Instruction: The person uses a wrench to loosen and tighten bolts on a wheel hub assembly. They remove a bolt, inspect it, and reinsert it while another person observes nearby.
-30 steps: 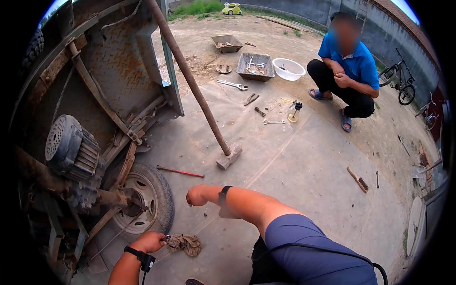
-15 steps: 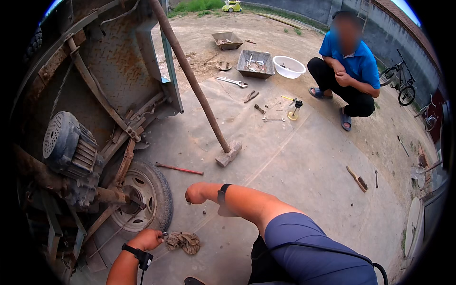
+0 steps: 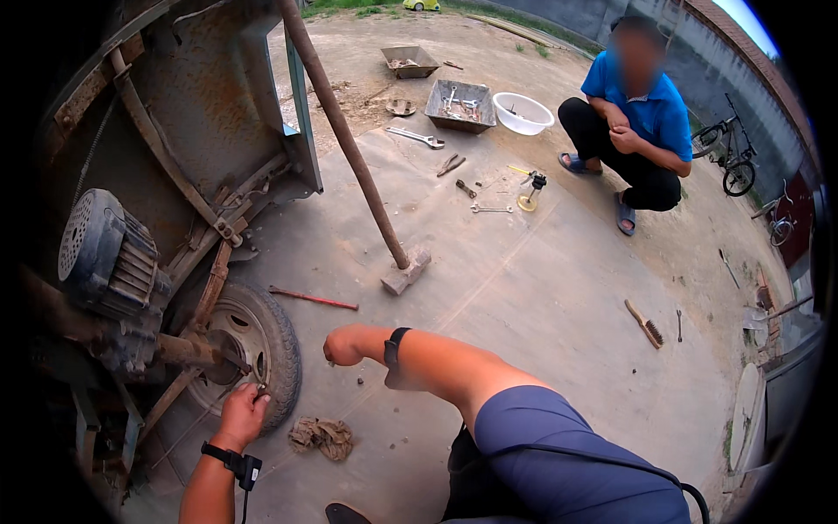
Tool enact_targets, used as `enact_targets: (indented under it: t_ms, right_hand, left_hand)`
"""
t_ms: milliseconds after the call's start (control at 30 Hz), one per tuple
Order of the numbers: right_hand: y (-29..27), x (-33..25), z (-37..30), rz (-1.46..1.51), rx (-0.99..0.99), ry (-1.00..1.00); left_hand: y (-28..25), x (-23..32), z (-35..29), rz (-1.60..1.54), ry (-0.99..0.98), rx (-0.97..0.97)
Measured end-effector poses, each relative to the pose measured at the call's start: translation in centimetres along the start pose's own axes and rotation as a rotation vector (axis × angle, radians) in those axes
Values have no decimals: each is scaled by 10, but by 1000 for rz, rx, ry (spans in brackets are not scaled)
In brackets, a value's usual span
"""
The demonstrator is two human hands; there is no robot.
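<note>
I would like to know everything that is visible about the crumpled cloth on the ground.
The cloth is brownish grey, looks dirty, and is bunched into uneven folds with darker creases. It lies loose on the grey ground, near the lower right of the tyre. Neither the left hand nor the right hand touches it. Its underside is hidden.

The wheel (image 3: 252, 337) stands upright in the lower left of the frame, seen at a slant, its left part hidden. Its dusty, dark grey tire (image 3: 286, 354) curves round a dull beige rim with oval slots. A small, dark piece (image 3: 262, 387) shows in front of the tire's lower part, its exact shape too small to tell. Another small bit (image 3: 332, 363), mostly covered, shows just left of the frame's centre, well apart from the tire.
</note>
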State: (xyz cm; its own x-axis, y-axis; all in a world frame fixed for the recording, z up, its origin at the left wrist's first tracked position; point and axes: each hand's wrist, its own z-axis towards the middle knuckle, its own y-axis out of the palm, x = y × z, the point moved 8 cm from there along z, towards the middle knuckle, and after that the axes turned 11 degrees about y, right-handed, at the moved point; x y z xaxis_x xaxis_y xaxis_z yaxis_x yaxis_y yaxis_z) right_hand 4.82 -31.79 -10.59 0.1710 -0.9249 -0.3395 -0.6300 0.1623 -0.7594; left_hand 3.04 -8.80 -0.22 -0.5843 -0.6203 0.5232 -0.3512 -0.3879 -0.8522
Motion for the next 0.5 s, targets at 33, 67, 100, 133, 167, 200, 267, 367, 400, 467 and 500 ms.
enact_targets:
  t_ms: [33,67,100,133,167,200,267,367,400,467,500]
  right_hand:
    - [-4,-2,6,-16,5,0]
    - [-3,-5,3,-69,0,-38]
    - [2,-3,2,-77,5,-47]
    - [1,-6,4,-90,24,-67]
    - [0,-8,2,-97,35,-82]
    - [-1,-9,2,-86,26,-74]
    - [-6,-12,-6,-63,0,-53]
    - [-5,-8,-4,-90,10,-73]
    - [-4,-5,-3,-78,19,-70]
    - [0,-2,0,-48,31,-66]
    - [1,1,1,-34,32,-49]
  left_hand:
    - [-4,3,4,-45,-16,7]
    - [-6,8,8,-90,-32,13]
    - [-5,10,10,-137,-46,20]
    - [5,-6,3,-6,-69,-86]
    - [15,-8,-3,17,-40,-170]
    - [23,-9,-8,40,-11,-255]
    - [35,-9,-16,58,30,-373]
    - [47,-19,-25,44,-8,-481]
    - [47,-19,-24,54,-23,-474]
    - [42,-7,-20,71,-57,-465]
    - [41,-5,-17,90,-48,-470]
